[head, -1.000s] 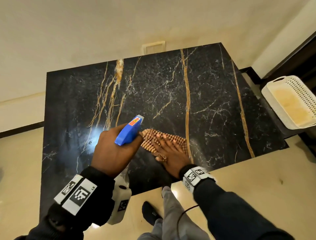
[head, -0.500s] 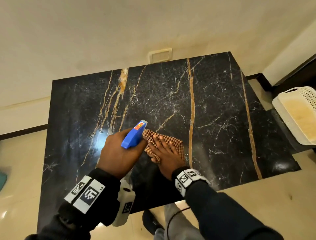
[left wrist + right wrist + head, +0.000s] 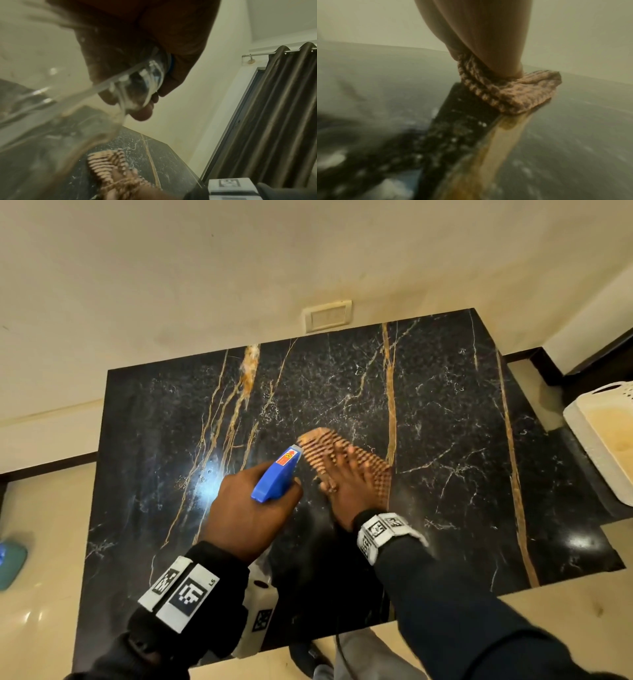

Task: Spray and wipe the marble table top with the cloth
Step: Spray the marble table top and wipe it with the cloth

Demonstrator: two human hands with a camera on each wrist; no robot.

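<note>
Black marble with gold veins fills my head view, and the cloth (image 3: 346,460) has slid up it: half a second ago it sat nearer the front edge, now it lies further toward the middle, just left of the thick gold vein. My right hand (image 3: 346,484) lies flat on it, fingers straight, pressing rather than gripping. The blur on the weave and on the right wrist view tells me the stroke is under way. I judge that the wiping is in hand and that most of the surface (image 3: 445,412) is yet to be covered.

My left hand (image 3: 246,508) has its grip closed round the neck of the spray bottle (image 3: 277,474), fingers curled under the blue head, held above the surface just left of the cloth. The nozzle points toward the cloth. The left wrist view shows the clear bottle body close to the lens and the fingers wrapped round it.

The surface carries a bright light glare left of the bottle. A cream wall (image 3: 308,251) with a pale switch plate (image 3: 328,315) stands behind it, a white basket (image 3: 603,446) is at the right, and dark curtains (image 3: 274,108) hang on a rod. The floor is pale tile.
</note>
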